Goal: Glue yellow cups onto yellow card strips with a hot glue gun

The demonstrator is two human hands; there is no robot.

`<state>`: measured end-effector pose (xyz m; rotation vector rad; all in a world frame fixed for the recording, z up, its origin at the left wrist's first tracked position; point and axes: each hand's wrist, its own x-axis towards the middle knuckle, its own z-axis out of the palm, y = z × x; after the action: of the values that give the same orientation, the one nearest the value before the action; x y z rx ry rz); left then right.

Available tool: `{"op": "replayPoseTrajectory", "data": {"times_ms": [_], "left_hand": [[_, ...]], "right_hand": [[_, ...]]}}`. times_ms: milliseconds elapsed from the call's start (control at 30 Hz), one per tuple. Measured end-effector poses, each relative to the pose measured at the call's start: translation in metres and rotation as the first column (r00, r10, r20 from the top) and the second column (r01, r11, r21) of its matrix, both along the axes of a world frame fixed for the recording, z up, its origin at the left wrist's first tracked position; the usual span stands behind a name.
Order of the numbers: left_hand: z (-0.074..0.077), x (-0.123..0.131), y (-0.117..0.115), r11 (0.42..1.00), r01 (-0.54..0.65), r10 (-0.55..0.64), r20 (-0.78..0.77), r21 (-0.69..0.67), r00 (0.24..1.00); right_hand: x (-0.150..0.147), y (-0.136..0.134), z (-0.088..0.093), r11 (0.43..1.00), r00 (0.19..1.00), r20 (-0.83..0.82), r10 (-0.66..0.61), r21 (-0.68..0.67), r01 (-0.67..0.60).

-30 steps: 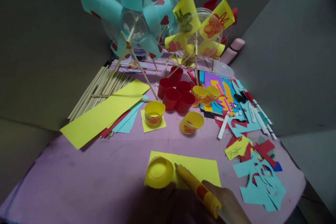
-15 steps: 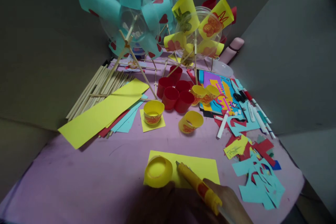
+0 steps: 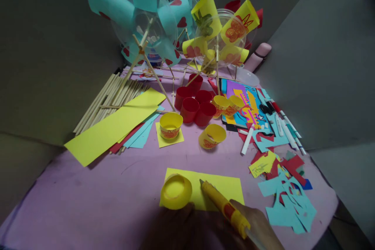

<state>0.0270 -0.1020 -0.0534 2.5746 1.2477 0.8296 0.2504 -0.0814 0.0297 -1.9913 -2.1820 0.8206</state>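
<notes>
A yellow paper cup (image 3: 175, 191) stands on a yellow sheet (image 3: 225, 189) near the front of the pink table (image 3: 88, 199). My right hand (image 3: 258, 226) is closed round a yellow marker (image 3: 225, 208). The marker's tip rests on the sheet just right of the cup. My left hand (image 3: 178, 228) lies in deep shadow against the cup's near side, and its fingers are too dark to make out.
Behind stand two stick-framed wheels with teal (image 3: 137, 15) and yellow (image 3: 222, 31) paper cups. Red cups (image 3: 195, 105), decorated yellow cups (image 3: 171, 124), wooden sticks (image 3: 108, 97), long paper strips (image 3: 117, 125), markers (image 3: 285, 123) and paper scraps (image 3: 287, 199) lie about. Grey walls enclose the table.
The marker tip has slid a little to the right, away from the cup. The cup and sheet have stayed in place.
</notes>
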Motion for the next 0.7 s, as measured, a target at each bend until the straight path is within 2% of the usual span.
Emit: {"op": "replayPoseTrajectory", "data": {"times_ms": [233, 400, 533, 700], "left_hand": [[0.002, -0.005, 0.006, 0.999, 0.036, -0.035, -0.019, 0.030, 0.999], [0.015, -0.003, 0.015, 0.991, 0.072, -0.072, -0.010, 0.113, 0.997], [0.025, 0.001, 0.021, 0.975, 0.060, -0.053, -0.039, 0.215, 0.998], [0.030, 0.003, 0.023, 0.967, 0.051, -0.040, -0.050, 0.250, 0.998]], "right_hand": [[0.007, -0.003, -0.004, 0.997, 0.995, -0.080, -0.068, -0.049, 0.064], [0.010, -0.002, -0.001, 0.993, 0.996, -0.046, -0.082, -0.091, 0.078], [0.011, -0.003, 0.000, 0.990, 0.993, -0.044, -0.108, -0.099, 0.103], [0.015, -0.009, -0.006, 0.994, 0.993, -0.054, -0.105, -0.044, 0.103]]}}
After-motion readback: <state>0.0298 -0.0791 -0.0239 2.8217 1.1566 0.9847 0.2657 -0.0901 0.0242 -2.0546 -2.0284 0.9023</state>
